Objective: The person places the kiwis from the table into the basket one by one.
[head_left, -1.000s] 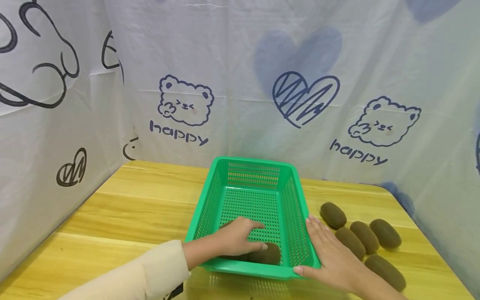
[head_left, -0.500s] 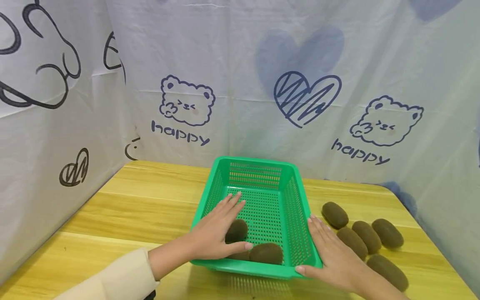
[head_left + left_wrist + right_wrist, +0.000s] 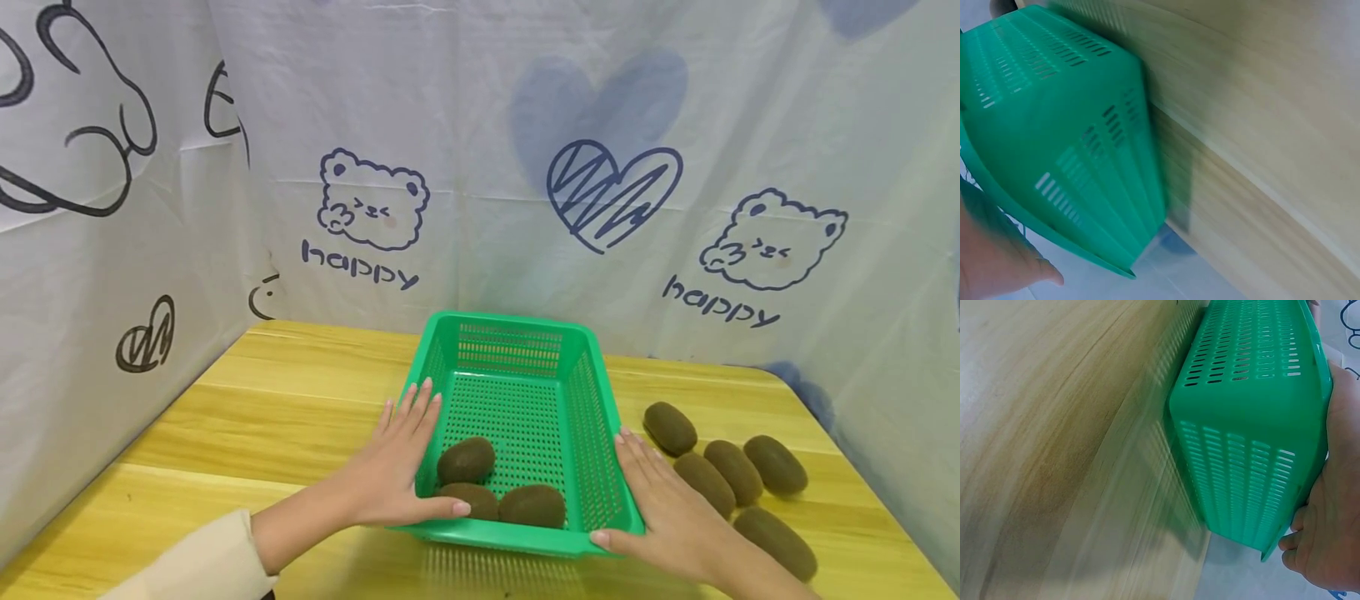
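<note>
A green perforated plastic basket (image 3: pixel 525 543) stands on the wooden table. Inside, at its near left, lie three brown oval fruits that look like kiwifruits (image 3: pixel 467 460). My left hand (image 3: pixel 393 467) is spread across the basket's near left corner, fingers straight along the left rim and thumb over the near rim, above one kiwifruit. At the opposite near corner my right hand (image 3: pixel 667 508) rests on the rim, its straight fingers along the right side and its thumb on the near edge. In the right wrist view, that hand (image 3: pixel 1329 500) lies against the outside of the rim.
Several more kiwifruits (image 3: pixel 733 473) lie on the table to the right of the basket, beside and beyond the right hand. Wood-grain tabletop (image 3: pixel 300 400) extends to the left. A printed white cloth (image 3: pixel 480 167) hangs behind the table and along both sides.
My left hand has lifted off the kiwifruits inside the basket and moved left to the left rim, uncovering three of them. The right hand has stayed at the right rim.
</note>
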`<state>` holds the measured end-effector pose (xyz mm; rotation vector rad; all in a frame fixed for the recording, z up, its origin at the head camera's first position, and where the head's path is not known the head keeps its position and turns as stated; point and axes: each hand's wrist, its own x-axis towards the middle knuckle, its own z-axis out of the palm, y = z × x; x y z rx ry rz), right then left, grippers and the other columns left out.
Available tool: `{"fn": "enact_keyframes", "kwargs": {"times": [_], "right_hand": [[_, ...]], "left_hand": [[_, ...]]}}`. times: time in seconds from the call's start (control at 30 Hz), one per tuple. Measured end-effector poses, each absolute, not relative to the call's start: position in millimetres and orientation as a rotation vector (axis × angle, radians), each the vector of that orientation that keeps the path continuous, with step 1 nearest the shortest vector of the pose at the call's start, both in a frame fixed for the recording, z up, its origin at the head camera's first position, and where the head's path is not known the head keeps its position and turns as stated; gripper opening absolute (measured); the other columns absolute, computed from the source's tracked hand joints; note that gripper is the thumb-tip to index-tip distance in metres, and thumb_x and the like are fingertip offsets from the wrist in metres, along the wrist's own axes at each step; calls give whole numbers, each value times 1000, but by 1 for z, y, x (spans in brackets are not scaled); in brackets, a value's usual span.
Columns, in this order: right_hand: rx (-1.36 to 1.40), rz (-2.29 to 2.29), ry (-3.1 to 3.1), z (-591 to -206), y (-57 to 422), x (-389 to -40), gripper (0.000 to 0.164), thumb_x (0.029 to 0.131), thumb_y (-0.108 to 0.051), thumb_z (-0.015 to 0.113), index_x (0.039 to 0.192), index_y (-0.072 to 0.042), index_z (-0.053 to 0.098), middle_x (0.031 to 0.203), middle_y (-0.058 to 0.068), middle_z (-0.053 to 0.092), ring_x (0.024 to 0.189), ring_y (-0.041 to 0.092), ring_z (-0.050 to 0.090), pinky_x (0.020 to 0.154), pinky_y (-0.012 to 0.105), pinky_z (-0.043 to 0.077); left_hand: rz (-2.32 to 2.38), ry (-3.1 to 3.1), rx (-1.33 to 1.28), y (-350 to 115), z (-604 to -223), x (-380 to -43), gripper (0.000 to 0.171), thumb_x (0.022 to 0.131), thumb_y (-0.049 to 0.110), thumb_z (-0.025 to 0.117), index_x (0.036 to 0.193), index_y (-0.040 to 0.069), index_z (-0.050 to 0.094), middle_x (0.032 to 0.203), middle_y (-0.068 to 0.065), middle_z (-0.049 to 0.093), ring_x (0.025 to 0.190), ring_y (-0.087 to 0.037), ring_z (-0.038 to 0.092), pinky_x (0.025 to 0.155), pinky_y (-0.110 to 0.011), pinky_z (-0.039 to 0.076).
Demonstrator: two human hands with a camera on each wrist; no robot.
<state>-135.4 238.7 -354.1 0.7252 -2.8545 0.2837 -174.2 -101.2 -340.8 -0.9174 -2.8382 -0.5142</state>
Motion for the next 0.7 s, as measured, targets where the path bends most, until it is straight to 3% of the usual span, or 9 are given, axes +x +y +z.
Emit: {"fn": "enact_keyframes", "kwargs": {"times": [0.17, 0.33, 0.43, 0.53, 0.7], "right_hand": [[734, 263, -2842, -354, 238, -136, 97, 82, -59, 57, 146, 4, 20, 152, 23, 21, 139, 3, -12, 106, 4, -15], [727, 261, -2866, -352, 238, -136, 98, 81, -60, 57, 145, 4, 21, 152, 23, 21, 143, 30, 12, 104, 2, -16], [721, 272, -2883, -350, 238, -136, 98, 81, -60, 57, 145, 4, 21, 152, 22, 21, 139, 37, 22, 103, 1, -16], [721, 287, -2888, -350, 238, -136, 98, 81, -60, 57, 146, 4, 20, 152, 22, 21, 143, 31, 12, 103, 1, -16], [727, 296, -2880, -352, 238, -137, 98, 81, -60, 57, 146, 4, 20, 152, 23, 20, 137, 0, -14, 104, 2, -16]], "left_hand": [[-497, -2872, -853, -117, -345, -173, 117, 71, 73, 55, 147, -5, 11, 155, -22, 0, 143, -39, 0, 113, -61, 5], [-453, -2888, -814, -129, -347, -171, 119, 69, 76, 54, 145, -8, 16, 154, -24, 4, 143, -40, 4, 113, -61, 6], [-429, -2893, -804, -132, -348, -170, 119, 69, 77, 54, 145, -7, 18, 154, -24, 7, 143, -39, 5, 113, -60, 7], [-409, -2890, -804, -133, -349, -170, 118, 69, 77, 54, 145, -7, 19, 153, -24, 9, 143, -39, 6, 113, -60, 8], [-388, -2882, -814, -133, -349, -171, 117, 69, 76, 54, 144, -7, 21, 153, -24, 10, 143, -38, 7, 114, -59, 9]]}}
